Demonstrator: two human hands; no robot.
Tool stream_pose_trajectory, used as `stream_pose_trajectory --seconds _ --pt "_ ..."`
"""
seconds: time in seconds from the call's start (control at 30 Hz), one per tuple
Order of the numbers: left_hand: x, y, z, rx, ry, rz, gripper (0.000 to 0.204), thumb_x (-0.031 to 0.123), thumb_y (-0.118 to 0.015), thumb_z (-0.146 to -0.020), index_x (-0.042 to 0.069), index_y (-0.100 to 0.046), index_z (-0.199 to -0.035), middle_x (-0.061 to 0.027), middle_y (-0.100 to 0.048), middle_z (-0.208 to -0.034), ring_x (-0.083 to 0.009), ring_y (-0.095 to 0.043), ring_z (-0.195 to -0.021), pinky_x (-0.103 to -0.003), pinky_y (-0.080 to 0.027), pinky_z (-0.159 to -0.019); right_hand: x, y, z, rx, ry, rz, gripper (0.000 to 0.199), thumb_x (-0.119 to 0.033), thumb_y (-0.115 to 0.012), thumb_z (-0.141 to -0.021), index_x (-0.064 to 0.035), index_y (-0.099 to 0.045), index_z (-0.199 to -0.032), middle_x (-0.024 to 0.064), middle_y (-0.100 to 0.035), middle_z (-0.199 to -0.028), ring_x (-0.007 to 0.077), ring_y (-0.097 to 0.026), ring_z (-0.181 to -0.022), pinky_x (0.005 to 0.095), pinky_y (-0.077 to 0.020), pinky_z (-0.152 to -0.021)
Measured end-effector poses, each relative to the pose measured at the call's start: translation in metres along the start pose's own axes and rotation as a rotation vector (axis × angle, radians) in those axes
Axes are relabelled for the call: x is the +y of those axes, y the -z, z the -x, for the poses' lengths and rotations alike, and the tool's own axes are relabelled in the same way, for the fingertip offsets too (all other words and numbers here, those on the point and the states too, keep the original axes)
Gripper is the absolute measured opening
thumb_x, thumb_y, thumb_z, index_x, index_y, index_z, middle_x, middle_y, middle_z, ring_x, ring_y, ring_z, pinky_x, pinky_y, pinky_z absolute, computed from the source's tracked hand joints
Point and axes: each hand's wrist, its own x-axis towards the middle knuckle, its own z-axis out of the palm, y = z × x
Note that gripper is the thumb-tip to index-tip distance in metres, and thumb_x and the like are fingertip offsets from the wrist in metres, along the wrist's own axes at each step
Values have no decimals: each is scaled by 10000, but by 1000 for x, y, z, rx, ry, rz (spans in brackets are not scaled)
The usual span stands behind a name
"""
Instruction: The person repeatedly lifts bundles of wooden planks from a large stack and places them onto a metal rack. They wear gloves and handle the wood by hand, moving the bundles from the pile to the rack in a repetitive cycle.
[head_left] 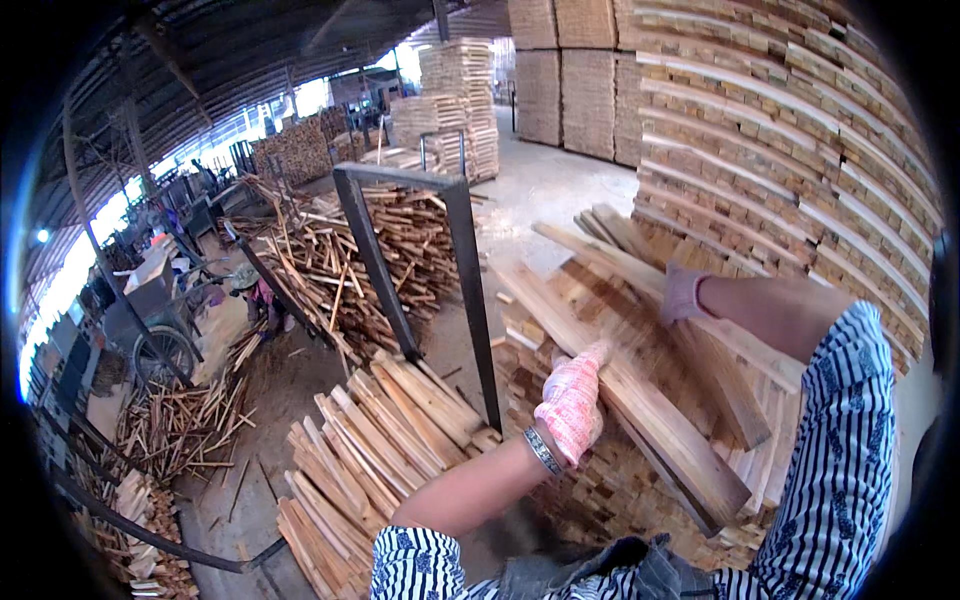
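My left hand, in a pink and white knit glove, is closed on the near edge of a long pale wooden plank. A darker board edge shows just beneath that plank. My right hand, also gloved, is closed over another wooden plank farther to the right; its fingers are partly hidden. Between the two hands a brownish board slants, smeared by motion. Under all of these lies a stack of wooden pieces with its ends showing.
A tall wall of stacked wood rises at the right. Left of me, beside a black metal frame, lies a pile of planks. Beyond are a heap of loose sticks, a wheeled cart and a person bending.
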Motion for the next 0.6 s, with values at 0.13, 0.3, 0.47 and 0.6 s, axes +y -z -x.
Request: stream_pose_trajectory --seconds 0.13,0.3,0.47,0.6 --pt "4 9 18 160 -89 23 265 206 -636 -952 36 -562 -1141 -142 -665 -958 -326 -675 -846 -492 -586 -795 -21 3 -11 -38 100 22 1147 -345 -901 -571 26 -266 -1450 264 -676 -1106 360 -667 -1034 444 -532 -906" --pt "5 12 26 81 -126 22 273 217 -630 -951 35 -567 -1144 -163 -658 -1001 -333 -655 -932 -497 -544 -885 -18 9 -10 -55 148 35 1137 -347 -901 -571 26 -289 -1453 268 -665 -1142 362 -658 -1061 445 -525 -923" --pt "8 -19 33 -16 -73 66 384 153 -625 -932 22 -484 -1264 -168 -584 -1115 -354 -589 -1067 -524 -465 -1007 22 25 -2 -76 143 -2 1128 -349 -901 -571 26 -312 -1456 272 -654 -1178 364 -649 -1087 446 -517 -940" --pt "7 -44 15 -91 -36 187 328 107 -672 -917 45 -562 -1220 -99 -606 -1129 -244 -583 -1070 -410 -480 -993 57 40 -2 -127 159 -49 1120 -351 -901 -571 26 -331 -1458 276 -645 -1207 366 -641 -1109 447 -511 -953"
